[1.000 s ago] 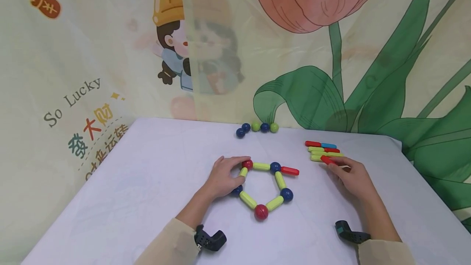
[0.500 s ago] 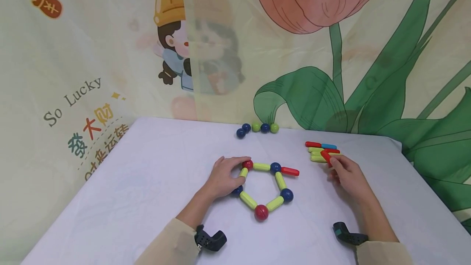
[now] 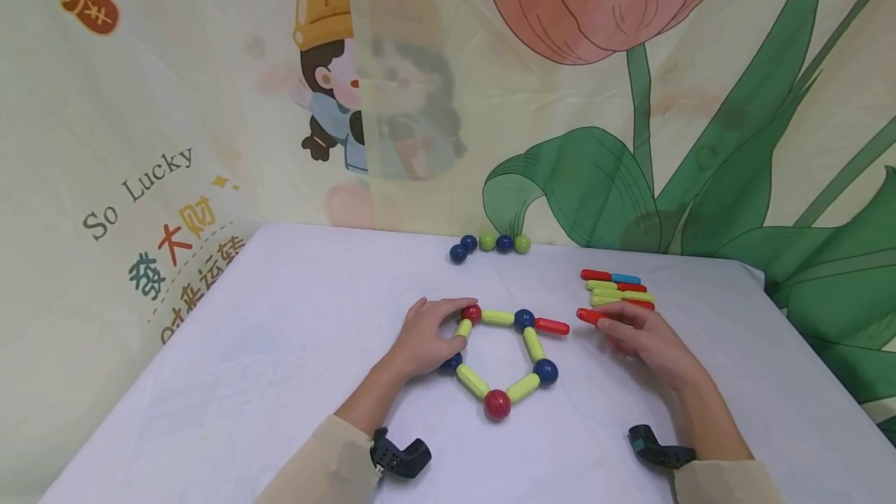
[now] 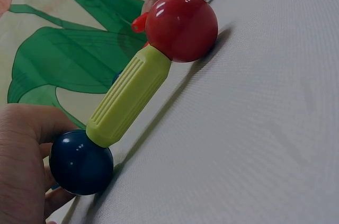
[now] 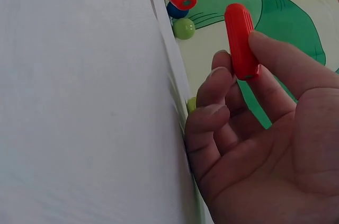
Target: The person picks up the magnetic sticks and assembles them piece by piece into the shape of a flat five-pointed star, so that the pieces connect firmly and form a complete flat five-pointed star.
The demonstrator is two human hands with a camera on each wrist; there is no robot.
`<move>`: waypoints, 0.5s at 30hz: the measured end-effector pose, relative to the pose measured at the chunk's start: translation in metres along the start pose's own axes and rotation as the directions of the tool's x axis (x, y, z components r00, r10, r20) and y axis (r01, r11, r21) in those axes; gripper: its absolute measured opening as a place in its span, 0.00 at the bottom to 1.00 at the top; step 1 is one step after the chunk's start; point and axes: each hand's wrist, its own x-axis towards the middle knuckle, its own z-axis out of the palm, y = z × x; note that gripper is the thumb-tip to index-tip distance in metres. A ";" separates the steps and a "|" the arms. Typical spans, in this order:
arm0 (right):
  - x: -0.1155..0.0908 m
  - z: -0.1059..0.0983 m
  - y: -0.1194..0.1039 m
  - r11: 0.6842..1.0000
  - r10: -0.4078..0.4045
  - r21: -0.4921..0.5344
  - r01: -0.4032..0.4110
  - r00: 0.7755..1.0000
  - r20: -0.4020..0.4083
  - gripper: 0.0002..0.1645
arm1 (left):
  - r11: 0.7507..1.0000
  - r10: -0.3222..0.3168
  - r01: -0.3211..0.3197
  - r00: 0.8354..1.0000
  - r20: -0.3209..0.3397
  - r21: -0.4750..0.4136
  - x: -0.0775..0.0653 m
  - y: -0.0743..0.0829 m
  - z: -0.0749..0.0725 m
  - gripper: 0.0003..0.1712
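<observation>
Red rod (image 3: 588,316): up off to the right of the ring, pinched in my right hand (image 3: 651,341), thumb against one side, fingertips on the other, remaining fingers curled. Its free end points left, near but apart from the second red rod (image 3: 551,326), which sticks out sideways from the ring's upper-right blue ball (image 3: 523,319).

Ring (image 3: 523,387) lies mid-table: five yellow-green rods, five balls, closed five-sided loop. Far-left ball is red (image 3: 472,313), near one red, other three blue. My left hand (image 3: 423,337) grips its left side, fingers curved, thumb and index apart: index tip on the far-left red ball, thumb down by the left blue ball (image 4: 82,161), which my hand partly hides from the head view. Can't tell how hard I press.

Just beyond my right hand, a stack of spare rods (image 3: 619,287), side by side: red, blue, yellow-green. Far edge of table, five loose balls (image 3: 486,241) sit bunched, three blue, two green, well apart from the ring.

White cloth (image 3: 315,348) under everything. Black wrist cameras on both wrists, beige sleeves. Behind: printed backdrop (image 3: 238,84), big pink tulip, green leaves, cartoon figure in yellow hat, "So Lucky" at left.
</observation>
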 end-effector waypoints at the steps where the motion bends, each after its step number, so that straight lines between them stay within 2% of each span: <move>1: 0.000 0.000 0.000 1.000 0.001 0.008 -0.001 1.000 0.011 0.34 | 1.000 0.001 -0.001 1.000 0.000 0.000 0.000 0.000 0.000 0.34; 8: -0.002 0.001 -0.003 0.999 -0.022 0.041 0.018 0.994 0.109 0.30 | 1.000 0.002 -0.002 1.000 -0.001 0.002 0.000 -0.001 0.000 0.34; 15: -0.002 0.008 -0.010 0.998 -0.050 0.052 0.039 0.971 0.233 0.27 | 1.000 0.004 -0.004 1.000 0.001 0.005 0.000 0.000 -0.001 0.34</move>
